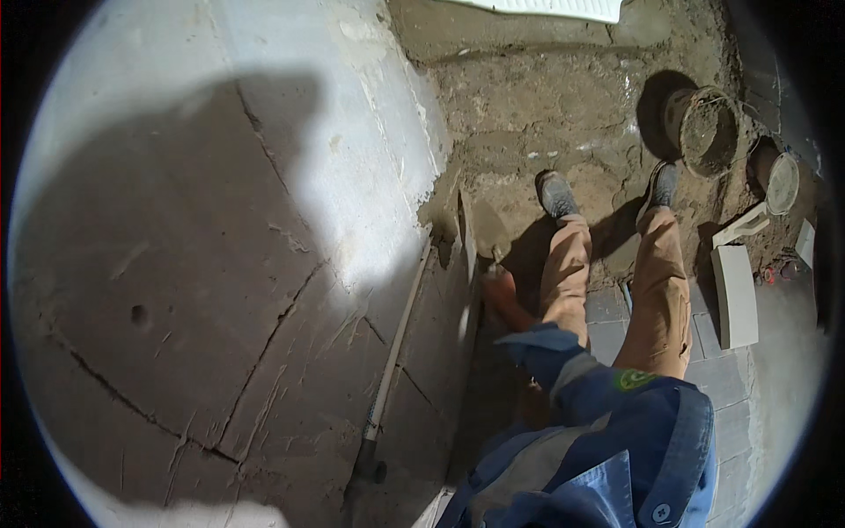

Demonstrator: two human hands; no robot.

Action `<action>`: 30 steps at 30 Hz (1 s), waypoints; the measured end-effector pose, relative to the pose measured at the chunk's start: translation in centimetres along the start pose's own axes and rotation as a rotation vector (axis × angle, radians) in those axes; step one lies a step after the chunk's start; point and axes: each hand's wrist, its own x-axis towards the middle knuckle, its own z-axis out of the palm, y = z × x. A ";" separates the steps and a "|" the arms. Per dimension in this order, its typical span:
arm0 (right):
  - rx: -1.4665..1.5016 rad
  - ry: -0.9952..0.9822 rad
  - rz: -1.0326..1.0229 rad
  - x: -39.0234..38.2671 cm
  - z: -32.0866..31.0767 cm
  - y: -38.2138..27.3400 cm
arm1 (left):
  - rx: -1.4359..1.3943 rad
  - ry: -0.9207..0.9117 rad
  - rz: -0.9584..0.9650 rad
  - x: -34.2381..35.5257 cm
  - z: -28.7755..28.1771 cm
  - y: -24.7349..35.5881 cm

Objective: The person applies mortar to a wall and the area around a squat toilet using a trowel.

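Note:
My right hand (500, 292) reaches low beside the wall's edge, its fingers closed round the handle of a trowel (489, 227). The trowel's flat blade points away from me, close to the upright edge of a tile (465, 224). Wet-looking mortar (437, 214) sits at the broken wall edge just left of the blade. Under my blue right sleeve, a dim patch of my left hand (532, 403) shows in deep shadow; its fingers cannot be made out.
A cracked grey wall (211, 264) fills the left, with a pale pipe (400, 343) along it. A mud-caked bucket (711, 132), a smaller container (782, 183) and a pale flat panel (736, 295) stand right of my feet. A white ridged fixture (563, 7) lies beyond the rough, muddy floor.

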 end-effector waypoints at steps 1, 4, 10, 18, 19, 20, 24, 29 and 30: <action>0.048 -0.011 -0.060 0.7 1.2 0.0 | -0.025 0.011 -0.005 0.1 0.4 0.1; 0.120 -0.196 0.113 0.5 4.0 -0.7 | -0.104 0.052 -0.046 0.1 1.5 0.4; 0.081 0.017 -0.291 -6.6 3.8 -0.7 | -0.119 0.038 -0.032 0.3 1.7 0.3; 0.096 -0.351 -0.543 -15.5 -4.3 -1.3 | -0.167 0.099 0.019 0.3 0.9 -1.6; 0.141 -0.338 -0.592 -15.5 -6.2 -1.3 | -0.152 0.016 0.073 0.4 0.5 -2.0; 0.302 -0.617 -0.483 -15.3 -8.4 -1.3 | -0.136 -0.069 0.129 0.6 0.1 -2.4; 0.707 -0.724 -0.443 -14.3 -16.9 -0.5 | 0.063 -0.016 0.019 0.0 -0.9 -1.7; 0.691 -0.162 -0.405 -13.2 -23.4 1.6 | 0.002 0.032 0.099 0.2 -0.4 -1.6; 0.587 0.120 -0.485 -12.7 -22.7 1.7 | 0.013 0.015 0.089 0.2 -0.5 -1.6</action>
